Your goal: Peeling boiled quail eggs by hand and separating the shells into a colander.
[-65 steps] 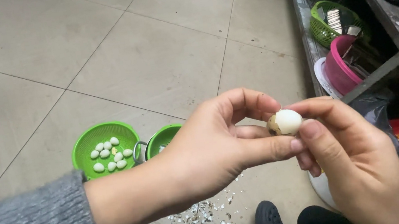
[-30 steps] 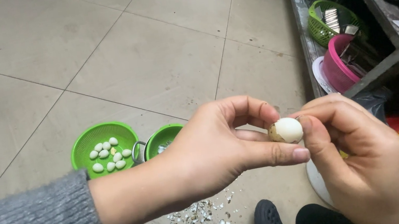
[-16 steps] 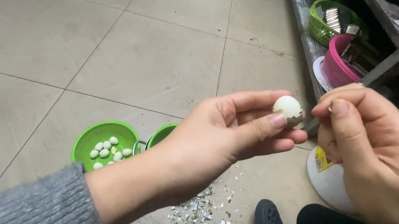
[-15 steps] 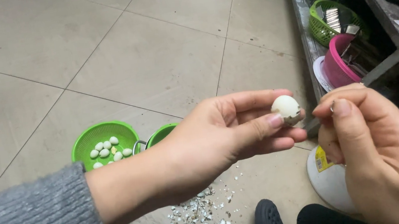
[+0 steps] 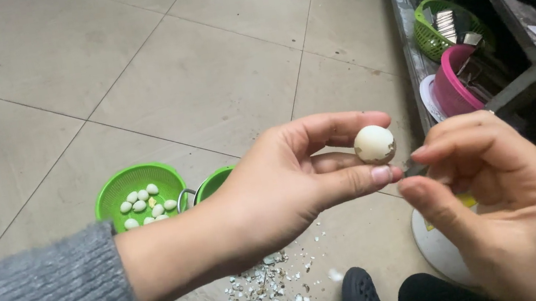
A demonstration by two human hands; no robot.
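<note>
Just right of frame centre, my left hand [image 5: 281, 191] pinches the small peeled egg [image 5: 375, 144] between thumb and forefinger. My right hand [image 5: 502, 200], lower right, sits just beside it, fingertips pinched together, not touching the egg.

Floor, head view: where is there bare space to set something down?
Bare tile above the green basket, out to the shelf, and left of the basket. Crowded: shell bits under the left hand, white lid below the right hand.
</note>
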